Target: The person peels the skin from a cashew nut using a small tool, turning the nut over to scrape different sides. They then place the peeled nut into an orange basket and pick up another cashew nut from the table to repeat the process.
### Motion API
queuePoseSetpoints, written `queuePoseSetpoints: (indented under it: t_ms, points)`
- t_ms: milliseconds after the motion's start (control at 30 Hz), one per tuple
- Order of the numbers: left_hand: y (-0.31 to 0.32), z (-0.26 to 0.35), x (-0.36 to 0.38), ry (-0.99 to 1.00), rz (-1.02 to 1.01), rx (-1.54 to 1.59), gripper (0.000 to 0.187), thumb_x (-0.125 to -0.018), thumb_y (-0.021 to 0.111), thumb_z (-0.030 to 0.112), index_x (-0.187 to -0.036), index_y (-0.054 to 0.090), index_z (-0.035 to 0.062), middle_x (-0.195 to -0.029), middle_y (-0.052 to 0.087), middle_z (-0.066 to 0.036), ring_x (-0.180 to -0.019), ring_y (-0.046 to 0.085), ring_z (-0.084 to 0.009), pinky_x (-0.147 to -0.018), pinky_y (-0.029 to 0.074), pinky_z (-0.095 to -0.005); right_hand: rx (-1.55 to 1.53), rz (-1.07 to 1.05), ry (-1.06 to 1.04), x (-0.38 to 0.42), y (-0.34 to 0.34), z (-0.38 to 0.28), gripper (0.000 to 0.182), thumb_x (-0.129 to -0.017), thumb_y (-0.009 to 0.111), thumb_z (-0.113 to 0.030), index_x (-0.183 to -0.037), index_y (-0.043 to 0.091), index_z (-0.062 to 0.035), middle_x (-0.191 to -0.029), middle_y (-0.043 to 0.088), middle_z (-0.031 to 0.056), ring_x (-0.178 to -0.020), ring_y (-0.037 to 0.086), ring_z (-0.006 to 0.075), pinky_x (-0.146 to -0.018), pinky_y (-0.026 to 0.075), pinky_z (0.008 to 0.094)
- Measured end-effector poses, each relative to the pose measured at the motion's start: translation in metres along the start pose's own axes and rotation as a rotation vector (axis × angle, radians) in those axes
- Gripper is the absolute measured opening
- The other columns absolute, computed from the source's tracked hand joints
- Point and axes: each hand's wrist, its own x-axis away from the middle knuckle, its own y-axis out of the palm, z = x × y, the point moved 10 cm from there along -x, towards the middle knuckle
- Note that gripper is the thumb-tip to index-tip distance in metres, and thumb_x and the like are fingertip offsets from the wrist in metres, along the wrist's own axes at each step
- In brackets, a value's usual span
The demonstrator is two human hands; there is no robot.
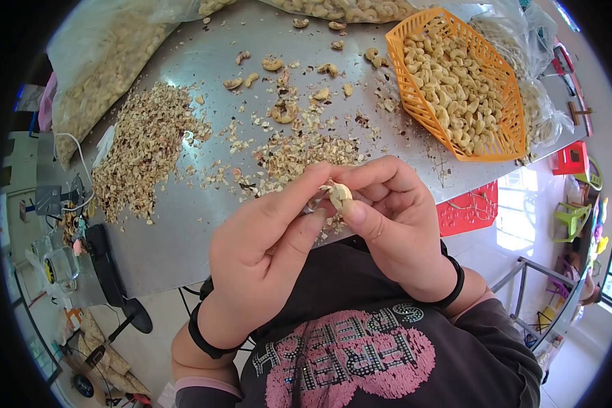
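A pale cashew nut [340,194] is pinched between the thumb and forefinger of my right hand [404,228], above the front part of the metal table. My left hand [265,238] meets it from the other side, thumb and forefinger closed at the nut's left end. Something small and greyish shows between those left fingertips, too hidden to name. Directly beyond my hands lies a pile of skin flakes [306,155]. Several loose cashews [284,111] are scattered farther back on the table.
An orange plastic basket [415,114] of cashews stands at the back right. A larger heap of skin flakes [146,136] lies to the left. Clear bags of cashews [102,75] line the back and left. A red stool [469,209] sits below the table's right edge.
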Motion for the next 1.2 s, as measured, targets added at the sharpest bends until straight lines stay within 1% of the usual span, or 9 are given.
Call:
queuePoseSetpoints:
  t_ms: [300, 367, 500, 567, 700, 900, 967, 1100, 1200]
  points:
    - [0.002, 0.000, -0.004, 0.016, -0.043, -0.074, 0.034, -0.075, 0.054, -0.001, -0.108, 0.052, 0.0026, -0.093, 0.059, -0.012, -0.076, 0.058, -0.0175, -0.066, 0.045, -0.0245, 0.023, 0.009, -0.012, 0.001, 0.000, -0.001, 0.017, -0.077, 0.053, 0.003, -0.093, 0.047, 0.0025, -0.103, 0.052, 0.0136, -0.094, 0.051, 0.0152, -0.081, 0.043, 0.0263]
    - [0.003, 0.013, -0.003, 0.185, -0.030, -0.237, 0.033, -0.074, 0.054, -0.001, -0.106, 0.053, 0.0030, -0.093, 0.059, -0.012, -0.074, 0.059, -0.0176, -0.065, 0.045, -0.0244, 0.106, 0.010, -0.022, 0.001, 0.000, -0.002, 0.017, -0.077, 0.053, 0.003, -0.093, 0.047, 0.0032, -0.106, 0.051, 0.0156, -0.094, 0.052, 0.0152, -0.081, 0.043, 0.0265]
    - [0.004, 0.018, 0.000, 0.245, 0.011, -0.319, 0.029, -0.077, 0.053, 0.000, -0.106, 0.054, 0.0023, -0.092, 0.059, -0.011, -0.073, 0.059, -0.0155, -0.065, 0.045, -0.0232, 0.140, 0.011, -0.030, 0.002, -0.001, -0.002, 0.018, -0.077, 0.053, 0.003, -0.094, 0.047, 0.0036, -0.109, 0.050, 0.0172, -0.094, 0.052, 0.0156, -0.081, 0.043, 0.0267]
    - [0.001, -0.013, 0.001, -0.142, 0.026, 0.166, 0.028, -0.080, 0.050, 0.001, -0.107, 0.053, 0.0015, -0.092, 0.059, -0.009, -0.074, 0.058, -0.0132, -0.066, 0.046, -0.0223, 0.072, -0.004, -0.028, 0.001, 0.000, -0.001, 0.018, -0.078, 0.053, 0.002, -0.094, 0.046, 0.0036, -0.108, 0.050, 0.0166, -0.095, 0.052, 0.0165, -0.081, 0.043, 0.0276]
    - [0.000, -0.021, 0.003, -0.239, 0.026, 0.277, 0.027, -0.082, 0.048, 0.003, -0.108, 0.051, 0.0009, -0.093, 0.059, -0.009, -0.078, 0.057, -0.0118, -0.067, 0.046, -0.0221, -0.011, -0.007, 0.038, -0.002, -0.001, 0.003, 0.018, -0.079, 0.051, 0.001, -0.096, 0.045, 0.0037, -0.106, 0.051, 0.0157, -0.095, 0.052, 0.0178, -0.082, 0.043, 0.0284]
    - [-0.002, -0.011, -0.001, -0.112, 0.045, 0.008, 0.030, -0.078, 0.051, 0.001, -0.109, 0.052, 0.0025, -0.091, 0.060, -0.010, -0.075, 0.058, -0.0135, -0.066, 0.045, -0.0228, -0.060, 0.015, 0.069, -0.001, -0.003, 0.006, 0.020, -0.081, 0.049, -0.001, -0.100, 0.044, 0.0038, -0.101, 0.052, 0.0129, -0.094, 0.052, 0.0179, -0.083, 0.042, 0.0280]
    - [-0.002, -0.002, -0.002, 0.058, 0.085, -0.068, 0.032, -0.076, 0.053, 0.001, -0.108, 0.053, 0.0043, -0.086, 0.060, -0.010, -0.069, 0.058, -0.0158, -0.062, 0.045, -0.0240, -0.059, 0.018, 0.058, -0.002, -0.004, 0.006, 0.020, -0.082, 0.049, -0.002, -0.100, 0.044, 0.0029, -0.100, 0.053, 0.0112, -0.092, 0.053, 0.0155, -0.079, 0.043, 0.0251]
    - [-0.002, 0.004, -0.003, 0.101, 0.060, -0.174, 0.031, -0.076, 0.053, 0.001, -0.107, 0.054, 0.0057, -0.082, 0.059, -0.011, -0.066, 0.057, -0.0176, -0.060, 0.044, -0.0249, 0.006, 0.025, 0.062, -0.002, -0.006, 0.008, 0.018, -0.082, 0.048, -0.003, -0.100, 0.045, 0.0022, -0.097, 0.055, 0.0099, -0.088, 0.054, 0.0133, -0.074, 0.043, 0.0227]
    - [0.006, 0.002, -0.003, 0.058, -0.060, -0.246, 0.029, -0.081, 0.047, 0.001, -0.110, 0.050, 0.0012, -0.091, 0.059, -0.009, -0.076, 0.056, -0.0104, -0.069, 0.044, -0.0216, 0.045, 0.043, 0.057, -0.002, -0.006, 0.006, 0.017, -0.083, 0.048, -0.003, -0.098, 0.046, 0.0022, -0.091, 0.057, 0.0086, -0.084, 0.055, 0.0127, -0.072, 0.043, 0.0217]
